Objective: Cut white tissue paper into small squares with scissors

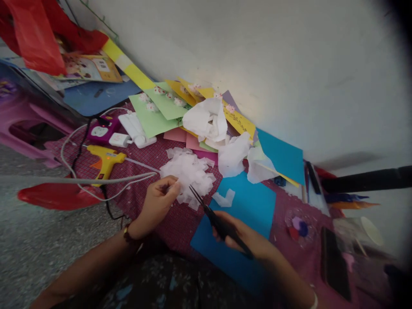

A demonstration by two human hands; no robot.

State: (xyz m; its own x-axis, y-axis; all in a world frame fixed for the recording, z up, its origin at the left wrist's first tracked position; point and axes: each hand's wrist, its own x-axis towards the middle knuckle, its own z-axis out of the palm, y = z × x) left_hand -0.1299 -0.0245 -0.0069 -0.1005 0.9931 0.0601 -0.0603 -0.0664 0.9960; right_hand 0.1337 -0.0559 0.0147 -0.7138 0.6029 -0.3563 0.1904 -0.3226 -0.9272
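A heap of small white tissue pieces (pixel 188 169) lies on the dark red checked cloth (pixel 174 227). At its lower left edge, my left hand (pixel 161 199) is closed, thumb against fingers; whatever they pinch is too small to make out. My right hand (pixel 240 231) is wrapped round black tweezers (pixel 214 216), whose slightly parted tips point at the heap's lower edge. One white tissue scrap (pixel 224 198) rests on the blue paper (pixel 254 201), just right of the tips.
A yellow glue gun (pixel 107 161) and a purple power socket (pixel 103 130) with cables lie left. Green cards (pixel 151 116) and crumpled white tissue (pixel 207 118) are behind. A dark phone (pixel 334 262) and a clear dish (pixel 299 225) stand right.
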